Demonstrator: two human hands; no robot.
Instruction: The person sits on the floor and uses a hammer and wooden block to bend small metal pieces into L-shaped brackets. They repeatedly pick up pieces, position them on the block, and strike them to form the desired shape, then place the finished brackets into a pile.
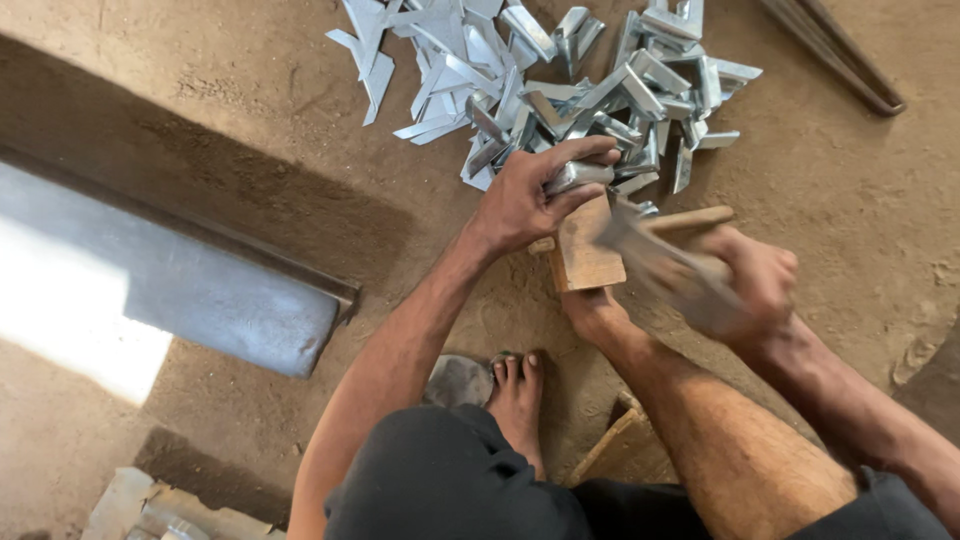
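Note:
My left hand (pixel 530 195) grips a small bent piece of shiny sheet metal (pixel 578 176) and holds it on top of a wooden block (pixel 585 250) that stands on the dirt floor. My right hand (pixel 755 280) is closed around a hammer (pixel 660 262), which is blurred with motion just right of the block. My foot (pixel 598 315) presses against the block's near side. Behind the block lies a pile of several similar bent metal pieces (pixel 560 80).
A long grey metal sheet (pixel 170 280) with a dark rail edge lies at the left. A rusty bar (pixel 840 55) crosses the top right corner. My other foot (pixel 518 395) rests on a sandal; wood scraps (pixel 615 450) lie between my legs.

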